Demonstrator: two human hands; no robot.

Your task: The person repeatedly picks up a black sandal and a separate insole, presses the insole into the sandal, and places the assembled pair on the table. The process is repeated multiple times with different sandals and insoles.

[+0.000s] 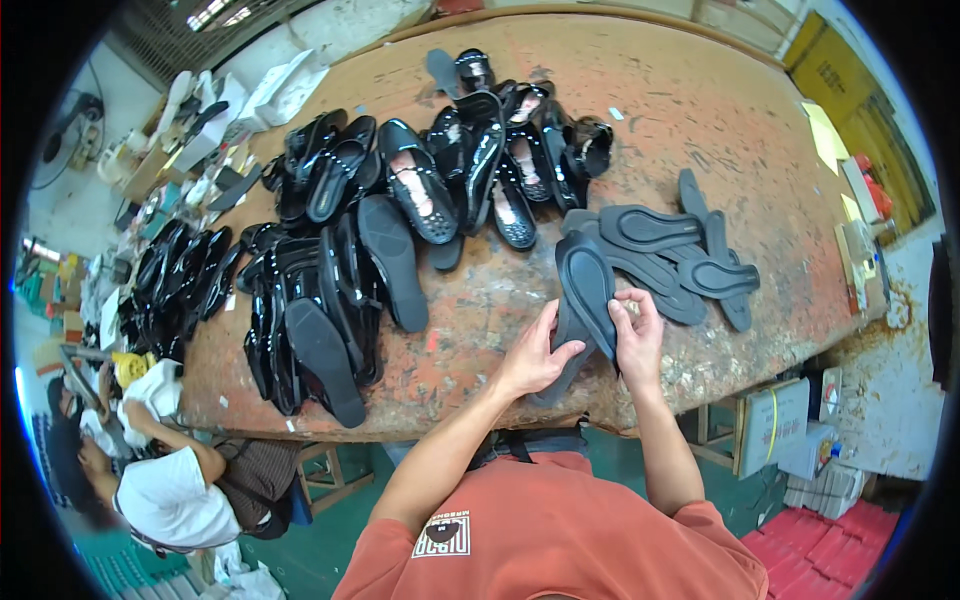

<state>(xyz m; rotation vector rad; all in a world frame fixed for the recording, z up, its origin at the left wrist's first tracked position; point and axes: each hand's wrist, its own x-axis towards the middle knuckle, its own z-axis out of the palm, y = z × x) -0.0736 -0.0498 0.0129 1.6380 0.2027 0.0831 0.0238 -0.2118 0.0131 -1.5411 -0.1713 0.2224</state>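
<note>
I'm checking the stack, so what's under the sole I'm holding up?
Both hands, left hand and right hand, hold the dark sole. A second sole sticks out beneath it, above the worn table. Whatever sits directly behind the top sole is covered.

You see the scene in bright, even daylight; it comes mostly from the window [215, 12] at the upper left, which burns out to white; the glossy black shoes [420, 180] throw back small white glints; the desk [700, 110] is evenly lit, with only soft, short shadows under the soles [660, 255]; your hands [585, 345] stay sharp, without motion blur; the fisheye bends the desk's edges toward the rim; a black circular border cuts the corners, with faint blue fringing along it.
</note>
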